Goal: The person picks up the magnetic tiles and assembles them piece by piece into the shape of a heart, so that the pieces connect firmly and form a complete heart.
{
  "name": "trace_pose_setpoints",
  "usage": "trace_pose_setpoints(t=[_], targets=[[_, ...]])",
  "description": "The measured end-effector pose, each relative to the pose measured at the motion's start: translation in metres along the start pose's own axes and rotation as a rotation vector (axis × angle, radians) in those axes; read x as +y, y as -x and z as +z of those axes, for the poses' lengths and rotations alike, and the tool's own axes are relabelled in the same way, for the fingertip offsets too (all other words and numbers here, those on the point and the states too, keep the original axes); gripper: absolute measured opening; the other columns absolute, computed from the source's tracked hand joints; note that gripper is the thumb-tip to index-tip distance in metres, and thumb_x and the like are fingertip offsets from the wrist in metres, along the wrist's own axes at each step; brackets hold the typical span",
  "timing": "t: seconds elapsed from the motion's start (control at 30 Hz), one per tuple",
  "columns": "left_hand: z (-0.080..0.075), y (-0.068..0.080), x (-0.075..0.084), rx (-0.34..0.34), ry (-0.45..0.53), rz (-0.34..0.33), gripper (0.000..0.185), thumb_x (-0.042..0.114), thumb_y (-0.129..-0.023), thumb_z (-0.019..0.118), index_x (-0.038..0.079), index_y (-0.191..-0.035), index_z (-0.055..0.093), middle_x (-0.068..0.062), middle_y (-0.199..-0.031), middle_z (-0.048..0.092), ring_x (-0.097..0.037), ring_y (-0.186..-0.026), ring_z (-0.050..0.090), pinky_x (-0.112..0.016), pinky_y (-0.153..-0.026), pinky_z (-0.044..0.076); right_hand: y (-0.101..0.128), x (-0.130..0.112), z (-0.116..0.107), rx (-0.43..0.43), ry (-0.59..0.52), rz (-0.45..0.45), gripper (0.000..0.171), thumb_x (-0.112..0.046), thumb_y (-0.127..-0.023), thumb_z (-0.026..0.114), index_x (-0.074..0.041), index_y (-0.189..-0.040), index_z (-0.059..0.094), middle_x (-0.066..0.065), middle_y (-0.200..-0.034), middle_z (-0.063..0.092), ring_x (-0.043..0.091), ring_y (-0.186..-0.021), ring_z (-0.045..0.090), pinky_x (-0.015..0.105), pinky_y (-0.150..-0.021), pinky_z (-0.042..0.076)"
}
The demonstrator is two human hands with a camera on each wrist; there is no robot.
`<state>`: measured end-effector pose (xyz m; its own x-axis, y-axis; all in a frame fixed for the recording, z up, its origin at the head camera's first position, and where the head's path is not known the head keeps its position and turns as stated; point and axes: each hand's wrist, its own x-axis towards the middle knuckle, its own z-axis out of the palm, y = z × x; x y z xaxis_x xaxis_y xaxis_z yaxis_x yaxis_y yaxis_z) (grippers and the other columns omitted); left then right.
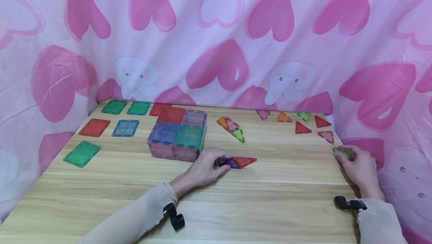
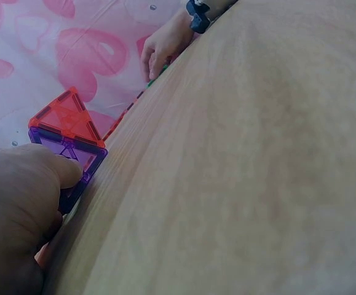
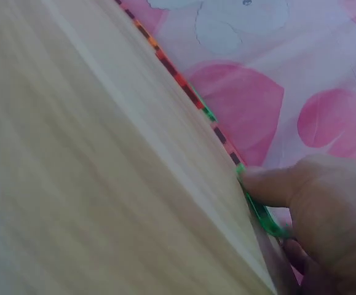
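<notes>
Near the middle of the table, my left hand (image 1: 206, 167) pinches a purple magnetic tile (image 1: 233, 163) between thumb and fingers. A red triangular magnetic tile (image 1: 245, 161) is joined to its edge and points right. The left wrist view shows the red tile (image 2: 67, 117) tilted above the purple tile (image 2: 85, 158), part of which my thumb covers. At the table's right edge, my right hand (image 1: 362, 169) pinches a green triangular magnetic tile (image 1: 345, 152). The right wrist view shows that green tile (image 3: 262, 214) at the edge, partly hidden by the fingers.
A block of magnetic tiles (image 1: 175, 135) stands left of centre. Red, blue and green square tiles (image 1: 82, 154) lie to its left. A joined strip of small triangles (image 1: 232, 127) lies right of it. Several loose triangles (image 1: 302, 127) lie at the back right. A heart-patterned curtain (image 1: 216, 67) surrounds the table.
</notes>
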<state>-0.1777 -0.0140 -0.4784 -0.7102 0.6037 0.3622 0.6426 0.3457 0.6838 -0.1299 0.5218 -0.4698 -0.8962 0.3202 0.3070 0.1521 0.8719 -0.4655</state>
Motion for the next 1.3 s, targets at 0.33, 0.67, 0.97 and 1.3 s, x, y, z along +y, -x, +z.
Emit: trace_pose_setpoints(t=[0.33,0.67,0.97,1.3], targets=[[0.0,-0.002,0.001,-0.001,0.0,0.009,0.016,0.011,-0.099,0.085,0.012,-0.115,0.08,0.004,-0.099,0.074,-0.009,-0.087,0.065,-0.023,-0.076,0.055,0.003,-0.01,0.003,-0.009,-0.126,0.023,0.066,-0.009,-0.099,0.085,0.002,-0.157,0.055,0.032,-0.14,0.059,0.011,-0.104,0.055,0.017,-0.08,0.038],[-0.001,-0.002,0.001,-0.003,0.008,0.003,0.016,0.011,-0.099,0.085,0.013,-0.115,0.08,0.004,-0.099,0.075,-0.009,-0.088,0.065,-0.023,-0.075,0.056,0.015,-0.068,0.037,-0.177,-0.492,-0.275,0.029,0.003,-0.095,0.085,-0.002,-0.123,0.077,-0.002,-0.106,0.078,0.002,-0.091,0.066,0.014,-0.08,0.049],[-0.002,-0.002,0.001,-0.005,0.008,0.006,0.017,0.012,-0.099,0.085,0.013,-0.115,0.08,0.005,-0.1,0.075,-0.008,-0.088,0.064,-0.023,-0.075,0.056,0.047,-0.15,0.071,-0.413,-0.638,-0.391,0.019,-0.005,-0.101,0.081,-0.014,-0.117,0.082,0.004,-0.11,0.081,0.012,-0.096,0.073,0.023,-0.081,0.056],[-0.001,0.0,0.0,-0.005,0.016,0.021,0.017,0.012,-0.101,0.084,0.012,-0.117,0.08,0.002,-0.105,0.077,-0.008,-0.09,0.065,-0.024,-0.076,0.056,0.078,-0.197,0.086,-0.494,-0.678,-0.383,0.015,-0.011,-0.102,0.082,-0.019,-0.114,0.081,0.0,-0.109,0.079,0.014,-0.091,0.069,0.026,-0.075,0.056]])
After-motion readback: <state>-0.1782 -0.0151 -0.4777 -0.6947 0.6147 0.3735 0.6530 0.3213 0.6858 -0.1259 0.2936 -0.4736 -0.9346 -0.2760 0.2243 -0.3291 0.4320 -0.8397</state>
